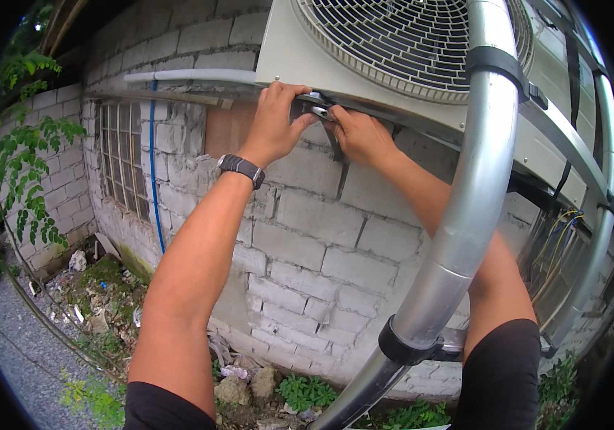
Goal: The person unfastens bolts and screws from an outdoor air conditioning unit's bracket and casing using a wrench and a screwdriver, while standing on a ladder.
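Note:
Both my arms reach up to the lower edge of a white outdoor air-conditioner unit (364, 82) with a round fan grille. My left hand (272, 127), with a dark watch on its wrist, pinches a small silver metal piece (319, 111), its fingers bent over the top and its thumb below. From the other side my right hand (364, 138) closes on the same spot with thumb and fingertips. The piece looks like a wrench head, but the fingers cover much of it. Just under it, a dark bracket (337, 149) runs down against the block wall (307, 244).
A silver telescopic ladder (457, 236) with black collars stands close in front, crossing my right arm. A white pipe (192, 74) and blue hose (154, 165) run along the wall by a barred window (124, 158). Loose wires (561, 229) hang at right; rubble and plants lie below.

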Available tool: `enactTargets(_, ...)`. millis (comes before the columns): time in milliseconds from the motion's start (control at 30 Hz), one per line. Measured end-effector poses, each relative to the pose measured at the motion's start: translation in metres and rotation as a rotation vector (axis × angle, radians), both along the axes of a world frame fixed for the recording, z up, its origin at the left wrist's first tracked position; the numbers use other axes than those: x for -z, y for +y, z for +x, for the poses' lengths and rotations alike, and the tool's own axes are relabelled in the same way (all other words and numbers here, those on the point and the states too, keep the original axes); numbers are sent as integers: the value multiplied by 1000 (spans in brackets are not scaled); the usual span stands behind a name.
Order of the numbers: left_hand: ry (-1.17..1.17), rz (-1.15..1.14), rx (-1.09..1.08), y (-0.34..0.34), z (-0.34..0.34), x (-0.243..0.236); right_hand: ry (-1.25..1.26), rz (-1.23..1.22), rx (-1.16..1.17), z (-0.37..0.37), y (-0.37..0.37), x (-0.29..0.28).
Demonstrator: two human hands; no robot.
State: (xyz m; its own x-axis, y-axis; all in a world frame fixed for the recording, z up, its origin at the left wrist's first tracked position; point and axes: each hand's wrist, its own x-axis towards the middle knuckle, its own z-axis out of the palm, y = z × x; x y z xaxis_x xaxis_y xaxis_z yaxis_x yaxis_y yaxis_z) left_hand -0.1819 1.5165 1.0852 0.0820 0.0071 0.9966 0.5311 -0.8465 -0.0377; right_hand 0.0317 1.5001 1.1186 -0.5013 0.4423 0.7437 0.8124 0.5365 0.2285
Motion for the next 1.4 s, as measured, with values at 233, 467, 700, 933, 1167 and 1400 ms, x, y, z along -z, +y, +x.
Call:
enactTargets(233,-20,32,17,3,-4,0,-74,0,54,-14,3,-3)
enactTargets(467,-28,49,35,4,1,1,-88,187,53,-10,13,4)
enactTargets(700,70,-3,42,2,-10,-2,-72,124,181,-29,-23,-5)
enactTargets(933,156,-115,31,-11,-14,-10,-332,38,533,-58,-91,-5)
enactTargets(1167,103,-78,22,-7,-14,-2,-129,83,167,-5,-39,14)
enactTargets(1400,78,-24,44,-1,-12,-3,-113,126,-12,-1,-6,10)
